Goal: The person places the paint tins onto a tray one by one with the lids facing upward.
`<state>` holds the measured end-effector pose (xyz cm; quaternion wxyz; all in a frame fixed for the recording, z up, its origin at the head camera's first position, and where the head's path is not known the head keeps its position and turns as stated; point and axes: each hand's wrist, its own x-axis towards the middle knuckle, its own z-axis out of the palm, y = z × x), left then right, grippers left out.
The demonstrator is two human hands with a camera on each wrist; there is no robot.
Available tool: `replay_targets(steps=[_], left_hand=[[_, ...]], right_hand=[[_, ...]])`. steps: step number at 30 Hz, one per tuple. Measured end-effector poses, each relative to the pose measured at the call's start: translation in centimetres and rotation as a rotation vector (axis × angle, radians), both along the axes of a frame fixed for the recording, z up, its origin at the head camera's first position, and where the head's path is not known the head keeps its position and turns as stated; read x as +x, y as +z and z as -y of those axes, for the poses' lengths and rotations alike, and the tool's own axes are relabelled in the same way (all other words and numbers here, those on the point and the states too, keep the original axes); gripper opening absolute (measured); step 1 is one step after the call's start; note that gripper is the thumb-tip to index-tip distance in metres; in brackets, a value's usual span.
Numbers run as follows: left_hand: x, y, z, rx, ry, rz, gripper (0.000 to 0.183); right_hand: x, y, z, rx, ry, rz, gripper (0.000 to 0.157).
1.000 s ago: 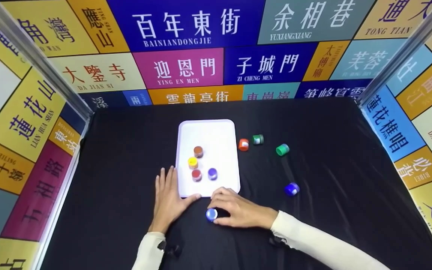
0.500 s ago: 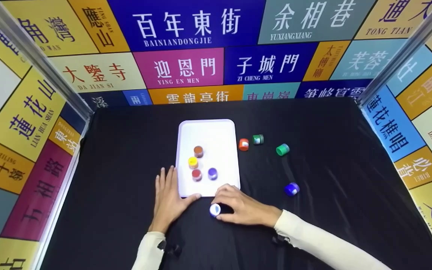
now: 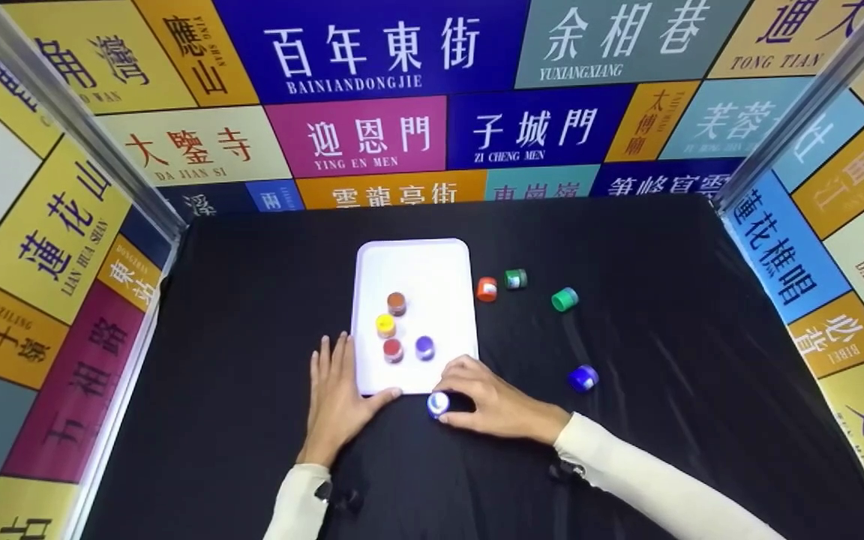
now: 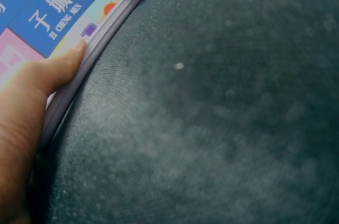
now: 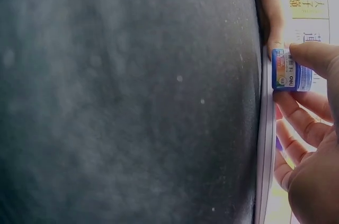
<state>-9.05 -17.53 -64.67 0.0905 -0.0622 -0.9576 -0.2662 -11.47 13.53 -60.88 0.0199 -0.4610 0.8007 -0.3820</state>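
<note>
The table cover (image 3: 664, 315) is black matt cloth with fine weave. The white tray (image 3: 417, 270) looks smooth plastic. The blue pot (image 5: 288, 70) has a glossy paper label.

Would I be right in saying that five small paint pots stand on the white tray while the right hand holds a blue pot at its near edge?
Not quite: the head view shows four pots on the white tray, brown, yellow, red and purple. The rest holds: the right hand pinches the blue pot at the tray's near edge.
</note>
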Motion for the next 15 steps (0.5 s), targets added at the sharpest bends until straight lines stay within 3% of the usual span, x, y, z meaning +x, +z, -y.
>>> replay_targets(steps=[7,15], left_hand=[[0.06,0.04,-0.04,0.001,0.002,0.006,0.129],[-0.06,0.12,-0.08,0.001,0.009,0.020,0.129]], right_hand=[[-0.32,0.10,-0.09,-0.019,-0.008,-0.004,0.031],[-0.81,0.48,-0.42,0.003,-0.075,0.051,0.031]])
